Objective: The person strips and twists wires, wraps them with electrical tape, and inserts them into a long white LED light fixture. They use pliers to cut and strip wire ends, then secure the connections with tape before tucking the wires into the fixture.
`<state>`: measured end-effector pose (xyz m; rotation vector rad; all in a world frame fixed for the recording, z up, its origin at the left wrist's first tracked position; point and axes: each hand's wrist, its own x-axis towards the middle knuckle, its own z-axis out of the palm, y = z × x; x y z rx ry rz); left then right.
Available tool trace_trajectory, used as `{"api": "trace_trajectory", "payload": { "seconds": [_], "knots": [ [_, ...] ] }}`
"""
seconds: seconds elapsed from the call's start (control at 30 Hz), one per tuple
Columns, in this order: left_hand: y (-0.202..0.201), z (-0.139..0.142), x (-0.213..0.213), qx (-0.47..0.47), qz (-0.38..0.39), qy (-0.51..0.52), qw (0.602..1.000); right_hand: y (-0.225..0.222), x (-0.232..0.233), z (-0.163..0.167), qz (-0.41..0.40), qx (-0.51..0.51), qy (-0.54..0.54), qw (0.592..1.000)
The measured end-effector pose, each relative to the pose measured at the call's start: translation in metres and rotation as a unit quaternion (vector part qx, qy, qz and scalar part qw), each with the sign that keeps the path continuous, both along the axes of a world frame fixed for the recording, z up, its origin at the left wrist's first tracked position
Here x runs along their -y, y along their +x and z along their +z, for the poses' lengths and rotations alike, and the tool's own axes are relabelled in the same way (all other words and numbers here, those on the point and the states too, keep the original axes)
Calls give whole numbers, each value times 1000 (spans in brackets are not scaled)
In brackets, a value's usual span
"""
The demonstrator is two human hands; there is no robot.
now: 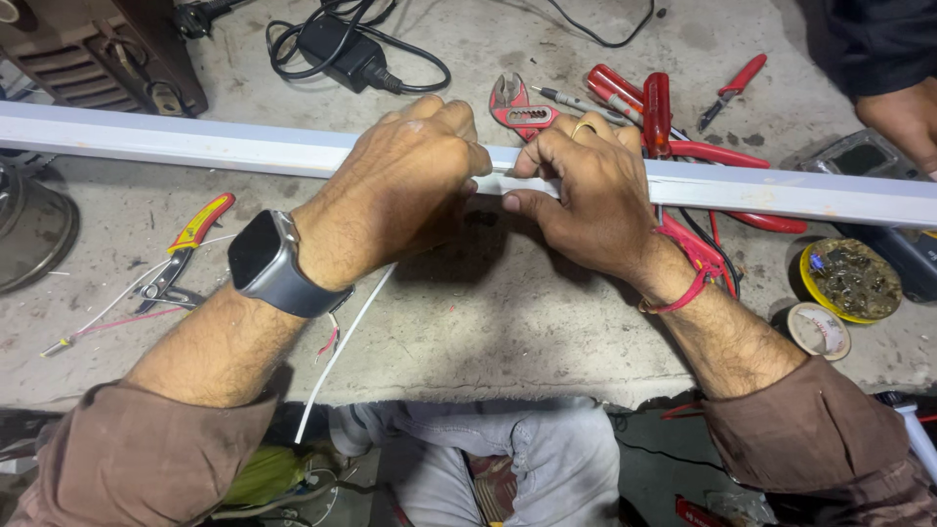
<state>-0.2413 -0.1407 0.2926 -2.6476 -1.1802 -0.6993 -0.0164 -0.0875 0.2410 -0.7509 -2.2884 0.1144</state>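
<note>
A: Which step is the person on?

B: Judging by the grip, the fitting stage. The long white channel (195, 144) lies across the concrete slab (508, 312), and both hands meet at its middle. The left hand (405, 190) is curled tight over the channel, knuckles up, fingers pressed together around its near edge. The right hand (586, 190) pinches a short white strip (522, 185) between thumb and forefinger, right against the channel's near face.

A: And the thin white wire (342, 346)?

B: It runs out from under the left hand, away from the channel toward the person's lap. Whether it is already seated inside the channel cannot be told; the hands hide that spot.

A: What does the next move call for?

B: Probably steady pressure along the channel's length, keeping the strip square to it, while the left hand holds the channel from twisting.

A: How does the channel lie?

B: Its long axis runs left to right across the view, dipping slightly at the right end, both ends beyond the frame. Red-handled pliers (522, 107) and screwdrivers (625, 98) sit just beyond the channel; a yellow-handled stripper (185, 249) lies on its near side, to the left.
</note>
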Motion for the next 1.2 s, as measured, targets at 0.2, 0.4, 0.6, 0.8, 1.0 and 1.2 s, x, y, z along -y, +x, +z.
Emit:
{"api": "trace_trajectory", "payload": {
  "seconds": [0.2, 0.4, 0.6, 0.8, 1.0, 1.2],
  "knots": [
    [-7, -11, 7, -21, 39, 39, 998, -1, 4, 4, 1, 6, 27, 1000],
    [-10, -14, 10, 18, 12, 82, 996, -2, 7, 4, -9, 19, 36, 999],
    [-30, -3, 4, -18, 28, -13, 999, -4, 5, 0, -13, 30, 28, 999],
    [-25, 6, -5, -87, 16, 39, 995, -8, 6, -1, -20, 33, 30, 999],
    [-13, 6, -8, -117, 27, 18, 993, -2, 4, -4, -14, 30, 25, 999],
    [-7, 14, -7, -145, 61, -36, 987, 2, 6, -4, -3, 20, 47, 999]
  ]
}}
